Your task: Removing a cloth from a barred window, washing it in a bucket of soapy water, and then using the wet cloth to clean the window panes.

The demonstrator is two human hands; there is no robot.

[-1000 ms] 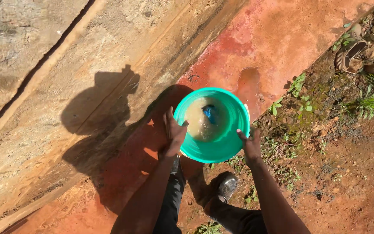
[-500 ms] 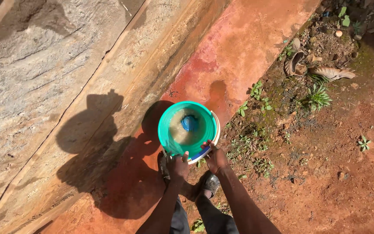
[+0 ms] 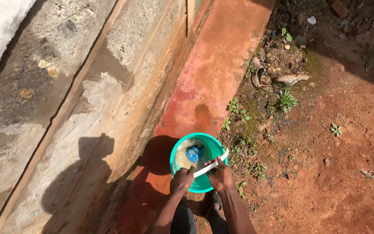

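Gripping the white handle (image 3: 211, 166) now, both the left hand (image 3: 182, 181) and right hand (image 3: 220, 177) have left the green bucket (image 3: 204, 184) rim; lifting looks underway.

Teal-green bucket (image 3: 204, 184) with white handle (image 3: 211, 167), blue cloth (image 3: 194, 153), rust-red ledge (image 3: 213, 73)

The bucket (image 3: 199, 162) sits on the ledge (image 3: 213, 73), wall (image 3: 87, 99) to its left, dirt (image 3: 325, 147) right, shoe (image 3: 258, 76) way beyond it.
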